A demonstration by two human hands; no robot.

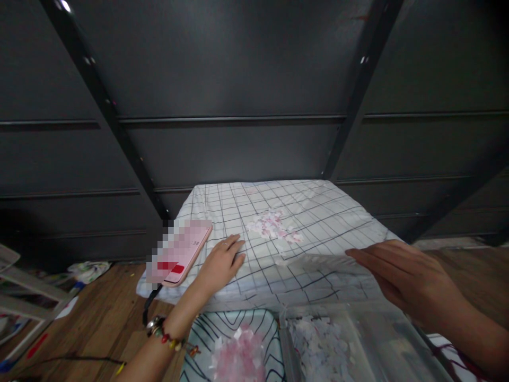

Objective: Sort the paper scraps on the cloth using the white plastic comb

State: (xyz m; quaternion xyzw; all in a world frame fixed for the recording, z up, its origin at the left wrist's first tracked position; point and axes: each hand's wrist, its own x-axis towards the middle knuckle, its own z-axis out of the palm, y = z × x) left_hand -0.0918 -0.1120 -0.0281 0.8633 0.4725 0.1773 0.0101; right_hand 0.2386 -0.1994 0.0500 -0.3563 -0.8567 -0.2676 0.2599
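My left hand [223, 262] lies on the checked cloth of the small table [234, 199], palm down, its fingers stretched and slightly apart, holding nothing. To its right sits a small heap of white and pink paper-like bits [274, 225]. My right hand [401, 268] hovers over the table's right front edge, fingers together. A thin, blurred piece of clear plastic [326, 261] runs from its fingertips toward the heap, and the hand seems to pinch it; the thumb is mostly hidden.
A pink phone [194, 249] with a black strap lies on the table's left side. In front are a patterned tray [278, 345] with pink and white pieces and a clear plastic box [358, 339] of pale scraps. Dark panels [238, 148] rise behind; a white frame [27, 313] stands left.
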